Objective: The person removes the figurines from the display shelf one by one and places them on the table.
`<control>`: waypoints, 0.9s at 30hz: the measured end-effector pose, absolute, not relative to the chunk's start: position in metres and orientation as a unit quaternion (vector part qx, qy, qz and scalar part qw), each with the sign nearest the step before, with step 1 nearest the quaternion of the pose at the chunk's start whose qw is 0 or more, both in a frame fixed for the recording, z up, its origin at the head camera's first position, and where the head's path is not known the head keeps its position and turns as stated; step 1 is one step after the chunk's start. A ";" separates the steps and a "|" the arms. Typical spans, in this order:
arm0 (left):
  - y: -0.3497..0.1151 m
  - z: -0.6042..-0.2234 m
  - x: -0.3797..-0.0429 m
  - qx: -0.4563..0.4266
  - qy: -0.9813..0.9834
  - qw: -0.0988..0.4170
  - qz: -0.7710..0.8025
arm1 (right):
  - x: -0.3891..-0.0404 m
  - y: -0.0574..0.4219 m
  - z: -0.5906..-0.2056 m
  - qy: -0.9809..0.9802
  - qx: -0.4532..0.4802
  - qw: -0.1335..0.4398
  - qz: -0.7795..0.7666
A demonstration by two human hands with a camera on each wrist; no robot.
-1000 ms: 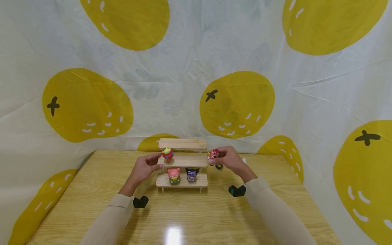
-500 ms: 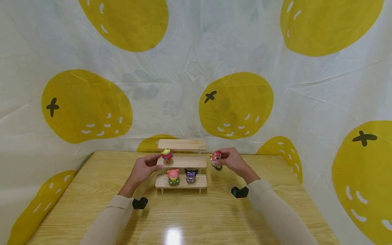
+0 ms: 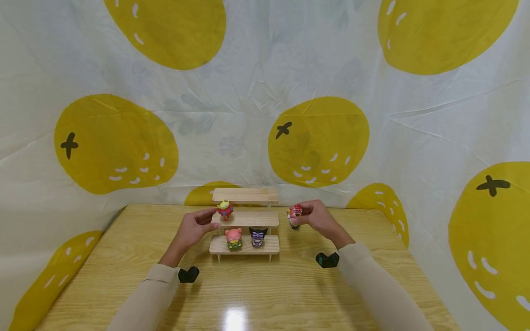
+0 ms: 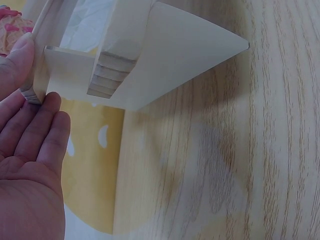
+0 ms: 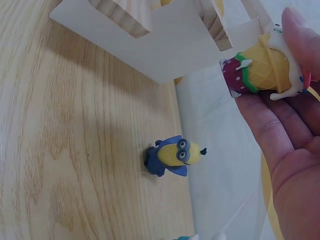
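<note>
My left hand (image 3: 194,232) pinches the left end of the middle tier of a three-tier wooden display stand (image 3: 256,219); the left wrist view shows the thumb above the board and fingers beneath. Beside that thumb, a red figurine with a yellow-green head (image 3: 225,210) stands on the middle tier. To the right of the stand, my right hand (image 3: 320,220) grips a red-and-white figurine (image 3: 295,212) off the table. Seen from the right wrist, this figurine has a waffle-cone body (image 5: 270,67), white cream and a dark red strawberry base.
A pink figurine (image 3: 233,239) and a black-and-purple one (image 3: 257,237) stand on the bottom tier. A Minion figurine (image 5: 172,155) is on the wooden table (image 3: 248,285) below my right hand. Behind the table hangs a fruit-print cloth (image 3: 232,138).
My right hand has moved a little to the right with the red-and-white figurine, away from the stand's end. My left hand stays at the middle tier.
</note>
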State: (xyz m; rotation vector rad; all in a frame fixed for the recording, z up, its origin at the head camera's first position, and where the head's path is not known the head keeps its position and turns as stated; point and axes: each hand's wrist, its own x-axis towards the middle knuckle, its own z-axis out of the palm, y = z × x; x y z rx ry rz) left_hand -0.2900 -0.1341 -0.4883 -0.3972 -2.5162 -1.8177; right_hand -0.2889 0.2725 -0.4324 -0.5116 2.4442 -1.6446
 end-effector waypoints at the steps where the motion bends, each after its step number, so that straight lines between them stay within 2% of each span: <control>1: -0.134 -0.488 -0.290 -0.126 -0.804 0.006 -0.581 | -0.289 0.273 -0.433 0.816 -0.169 0.076 -0.548; 27: -0.135 -0.489 -0.290 -0.131 -0.806 0.008 -0.577 | -0.290 0.289 -0.438 0.826 -0.166 0.060 -0.535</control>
